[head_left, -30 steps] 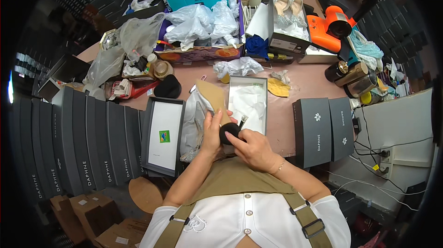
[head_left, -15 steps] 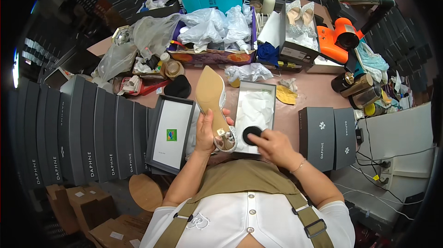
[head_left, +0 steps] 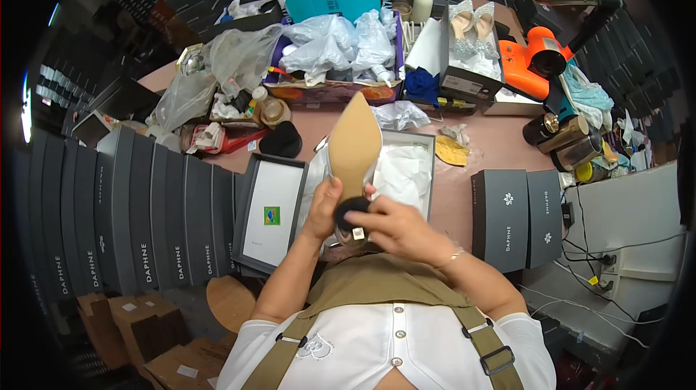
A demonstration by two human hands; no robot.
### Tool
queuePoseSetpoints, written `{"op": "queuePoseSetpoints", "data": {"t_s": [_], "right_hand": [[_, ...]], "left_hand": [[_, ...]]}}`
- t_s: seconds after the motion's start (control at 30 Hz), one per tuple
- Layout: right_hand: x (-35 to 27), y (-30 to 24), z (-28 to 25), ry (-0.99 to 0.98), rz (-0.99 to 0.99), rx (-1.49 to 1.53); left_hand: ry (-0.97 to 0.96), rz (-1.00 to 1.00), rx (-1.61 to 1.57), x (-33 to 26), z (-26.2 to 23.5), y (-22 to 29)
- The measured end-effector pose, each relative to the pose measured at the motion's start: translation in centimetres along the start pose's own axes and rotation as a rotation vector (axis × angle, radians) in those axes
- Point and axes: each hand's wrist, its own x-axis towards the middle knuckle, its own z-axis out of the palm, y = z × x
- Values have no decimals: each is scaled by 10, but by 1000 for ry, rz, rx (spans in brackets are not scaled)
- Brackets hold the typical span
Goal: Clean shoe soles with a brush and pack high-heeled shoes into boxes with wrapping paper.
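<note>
My left hand [head_left: 324, 209] grips a pointed, heeled shoe [head_left: 354, 140], its tan sole turned up and its toe aimed away from me. Between the fingers of my right hand [head_left: 402, 229] is a round black sponge pad [head_left: 351, 212], which lies over the shoe near its heel end. Part of the heel and the hand's far fingers are hidden. Just behind the shoe stands an open shoe box [head_left: 432, 172] with white tissue paper [head_left: 402, 172] inside. Left of my left hand leans a box lid [head_left: 267, 198] with a white lining and a small green sticker.
Grey shoe boxes [head_left: 145, 205] stand in a long row at left, and two more boxes [head_left: 500, 220] at right. A purple carton [head_left: 326, 91] of plastic bags, a box of glittery shoes [head_left: 473, 31] and an orange heat blower [head_left: 536, 64] line the back. A black pad [head_left: 281, 140] lies nearby.
My right hand has moved left, bringing the black sponge pad from over the box onto the shoe's heel end. The shoe has turned so its toe points slightly right.
</note>
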Motion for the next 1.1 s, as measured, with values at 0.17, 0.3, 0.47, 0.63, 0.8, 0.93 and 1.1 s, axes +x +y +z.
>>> {"op": "queuePoseSetpoints", "data": {"t_s": [0.17, 0.3, 0.47, 0.63, 0.8, 0.93, 1.1], "right_hand": [[-41, 40, -11, -346, 191, -100], [-60, 88, -49, 121, 304, -131], [-29, 181, -81, 580, 407, -305], [-35, 252, -76, 470, 561, -460], [-56, 272, -81, 509, 751, -487], [-64, 293, -90, 568, 708, -536], [-42, 299, -109, 494, 617, -717]], "left_hand": [[-66, -165, -4, -19, -2, -20], [-104, -162, -117, -23, -3, -7], [-129, -162, -95, -28, 6, 1], [-142, -196, -89, -33, 8, -2], [-68, -291, -264, -52, -7, -3], [48, -330, -351, -48, 10, -3], [29, -327, -333, -46, 8, -19]]}}
